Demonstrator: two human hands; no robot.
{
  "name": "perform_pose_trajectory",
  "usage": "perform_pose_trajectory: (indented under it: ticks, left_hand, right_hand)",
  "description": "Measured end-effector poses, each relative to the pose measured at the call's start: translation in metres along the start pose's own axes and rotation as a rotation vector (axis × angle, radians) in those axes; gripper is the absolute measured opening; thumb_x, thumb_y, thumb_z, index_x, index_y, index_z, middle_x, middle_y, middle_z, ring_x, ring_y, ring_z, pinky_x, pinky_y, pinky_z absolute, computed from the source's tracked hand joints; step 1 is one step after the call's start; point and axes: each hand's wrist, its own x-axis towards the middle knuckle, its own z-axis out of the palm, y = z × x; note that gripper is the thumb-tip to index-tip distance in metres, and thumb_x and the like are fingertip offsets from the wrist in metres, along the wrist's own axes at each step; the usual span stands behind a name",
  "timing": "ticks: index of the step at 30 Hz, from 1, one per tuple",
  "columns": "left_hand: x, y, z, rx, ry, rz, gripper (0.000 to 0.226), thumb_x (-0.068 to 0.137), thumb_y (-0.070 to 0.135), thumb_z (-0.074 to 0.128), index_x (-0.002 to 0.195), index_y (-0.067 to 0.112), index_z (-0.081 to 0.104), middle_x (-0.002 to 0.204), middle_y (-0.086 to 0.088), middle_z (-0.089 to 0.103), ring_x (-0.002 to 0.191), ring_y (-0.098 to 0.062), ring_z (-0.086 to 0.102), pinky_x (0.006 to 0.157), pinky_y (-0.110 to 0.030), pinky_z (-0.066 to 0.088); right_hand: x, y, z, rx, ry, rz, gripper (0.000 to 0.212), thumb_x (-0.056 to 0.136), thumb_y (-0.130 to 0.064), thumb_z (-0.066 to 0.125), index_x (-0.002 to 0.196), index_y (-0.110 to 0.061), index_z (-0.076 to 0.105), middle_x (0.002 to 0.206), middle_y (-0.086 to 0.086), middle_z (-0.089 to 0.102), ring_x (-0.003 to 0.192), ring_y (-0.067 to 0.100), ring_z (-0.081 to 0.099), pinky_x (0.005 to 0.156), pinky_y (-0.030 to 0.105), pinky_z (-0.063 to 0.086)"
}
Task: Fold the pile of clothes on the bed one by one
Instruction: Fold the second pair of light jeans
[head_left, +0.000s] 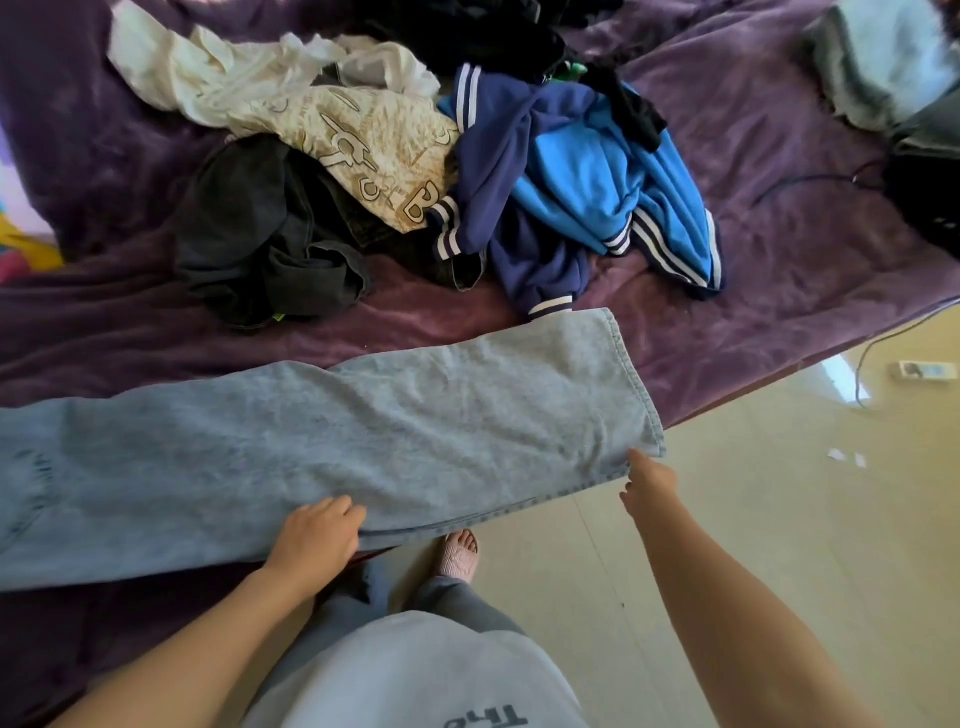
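There lie the light-blue denim jeans (389, 431), stretched flat across the near edge of the purple plush blanket (753, 208), hem end to the right. The left hand (317, 535) curls its fingers over the near seam, gripping it. The right hand (649, 483) meets the hem corner (pinching or merely touching, I cannot tell). Behind sits the jumble: cream printed top (374, 140), navy-and-blue striped jacket (571, 171), black crumpled garment (249, 223).
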Motion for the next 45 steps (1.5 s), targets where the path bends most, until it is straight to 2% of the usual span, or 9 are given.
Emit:
perform_pose_trajectory:
  ticks: [7, 10, 12, 18, 22, 27, 33, 38, 45]
  left_hand:
    - [-0.01, -0.018, -0.021, -0.045, 0.037, 0.062, 0.022, 0.061, 0.023, 0.034, 0.049, 0.014, 0.05, 0.05, 0.003, 0.049, 0.042, -0.014, 0.052, 0.038, -0.016, 0.02]
    - [-0.006, -0.019, -0.007, 0.007, -0.196, 0.018, 0.023, 0.086, 0.026, 0.044, 0.1, 0.015, 0.058, 0.102, -0.002, 0.057, 0.098, -0.019, 0.056, 0.077, -0.028, 0.042]
    - [0.0, -0.017, -0.002, -0.037, -0.312, -0.048, 0.038, 0.093, 0.041, 0.041, 0.127, 0.024, 0.043, 0.123, 0.003, 0.047, 0.117, -0.015, 0.045, 0.092, -0.027, 0.037]
    - [-0.001, -0.01, 0.011, -0.01, -0.2, -0.101, 0.044, 0.093, 0.046, 0.042, 0.133, 0.027, 0.044, 0.128, 0.006, 0.045, 0.123, -0.01, 0.039, 0.1, -0.027, 0.028]
    - [-0.006, -0.011, -0.002, -0.005, 0.044, -0.095, 0.046, 0.055, 0.046, 0.081, 0.096, 0.025, 0.074, 0.098, 0.0, 0.068, 0.094, -0.021, 0.065, 0.075, -0.039, 0.053]
    - [-0.001, -0.023, 0.007, -0.288, -0.256, -0.249, 0.056, 0.089, 0.05, 0.045, 0.143, 0.041, 0.03, 0.153, 0.014, 0.02, 0.141, -0.012, 0.014, 0.111, -0.037, 0.013]
    - [0.001, -0.025, 0.0, -0.494, -0.469, -0.125, 0.045, 0.086, 0.042, 0.052, 0.131, 0.042, 0.048, 0.145, 0.012, 0.041, 0.134, -0.018, 0.031, 0.108, -0.028, 0.022]
    - [-0.013, -0.039, -0.023, -1.137, -0.322, -0.326, 0.033, 0.093, 0.022, 0.055, 0.125, 0.019, 0.059, 0.132, 0.003, 0.056, 0.118, -0.006, 0.051, 0.089, -0.011, 0.035]
    - [-0.06, -0.166, -0.083, -2.229, 0.412, -0.668, 0.042, 0.096, 0.046, 0.034, 0.114, 0.015, 0.057, 0.104, -0.008, 0.062, 0.09, -0.024, 0.059, 0.083, -0.041, 0.044]
  right_hand:
    - [-0.002, 0.016, -0.001, 0.157, 0.062, 0.049, 0.023, 0.088, -0.008, 0.047, 0.109, 0.0, 0.05, 0.084, 0.012, 0.046, 0.061, 0.022, 0.045, 0.065, 0.031, 0.041]
    - [-0.003, 0.019, 0.008, 0.234, -0.083, 0.27, 0.053, 0.089, -0.02, 0.055, 0.137, -0.008, 0.037, 0.128, 0.015, 0.044, 0.12, 0.036, 0.047, 0.1, 0.046, 0.04]
    - [-0.005, 0.012, 0.015, 0.349, -0.207, 0.331, 0.059, 0.089, -0.028, 0.059, 0.141, -0.014, 0.034, 0.142, 0.012, 0.038, 0.125, 0.034, 0.045, 0.095, 0.043, 0.044]
    - [-0.01, 0.011, 0.013, 0.226, -0.073, 0.234, 0.046, 0.086, -0.023, 0.061, 0.13, -0.014, 0.049, 0.134, 0.006, 0.049, 0.117, 0.023, 0.052, 0.092, 0.025, 0.043]
    - [-0.031, -0.027, -0.002, 0.375, -0.042, -0.112, 0.02, 0.088, -0.001, 0.054, 0.107, -0.007, 0.055, 0.092, 0.011, 0.054, 0.07, 0.016, 0.049, 0.047, 0.009, 0.04]
    - [-0.102, -0.112, 0.015, 0.309, -0.153, -0.485, 0.013, 0.081, 0.001, 0.064, 0.089, -0.009, 0.06, 0.076, 0.002, 0.057, 0.07, 0.014, 0.055, 0.044, 0.014, 0.045]
    - [-0.183, -0.125, 0.08, 0.085, -0.451, -0.576, 0.017, 0.088, -0.006, 0.058, 0.076, -0.017, 0.053, 0.081, 0.008, 0.056, 0.069, 0.018, 0.053, 0.061, 0.031, 0.043]
    - [-0.256, -0.09, 0.14, -0.081, -0.663, -0.697, 0.015, 0.088, -0.004, 0.057, 0.077, -0.014, 0.054, 0.076, 0.006, 0.057, 0.072, 0.018, 0.055, 0.07, 0.031, 0.046]
    - [-0.382, -0.017, 0.224, -0.28, -1.009, -0.807, 0.032, 0.088, 0.002, 0.055, 0.067, -0.014, 0.037, 0.061, 0.003, 0.038, 0.056, 0.014, 0.04, 0.054, 0.026, 0.033]
